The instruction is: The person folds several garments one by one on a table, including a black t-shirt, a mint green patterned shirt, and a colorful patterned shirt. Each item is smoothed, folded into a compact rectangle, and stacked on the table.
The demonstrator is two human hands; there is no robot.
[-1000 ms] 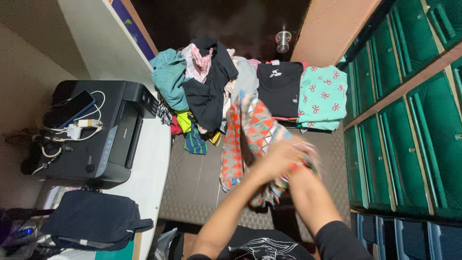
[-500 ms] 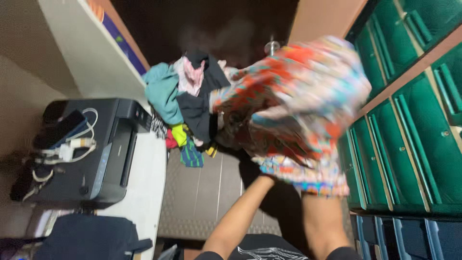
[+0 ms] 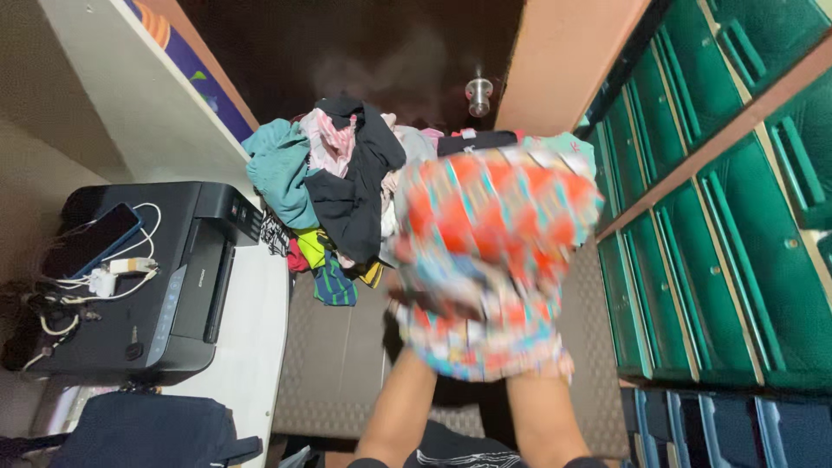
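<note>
A patterned garment [image 3: 494,251] in orange, teal and white is spread wide and held up in front of me, blurred. My two hands are hidden under its lower edge; only my left forearm [image 3: 403,390] and right forearm [image 3: 537,407] show, reaching up into the cloth. Behind it lies a heap of mixed clothes [image 3: 338,182] on a grey surface [image 3: 338,347]. The garment mostly covers a folded black shirt [image 3: 472,141] and a mint top [image 3: 572,146] at the back.
A black printer [image 3: 147,277] stands on a white table at the left, with a phone [image 3: 91,243] and cables on top. A dark bag [image 3: 147,433] lies in front of it. Green drawers [image 3: 719,217] line the right side. A round door knob [image 3: 477,91] is at the back.
The garment was bunched low between my hands, then swung up to the right. Now it has come down, opened out flat in front of the folded tops.
</note>
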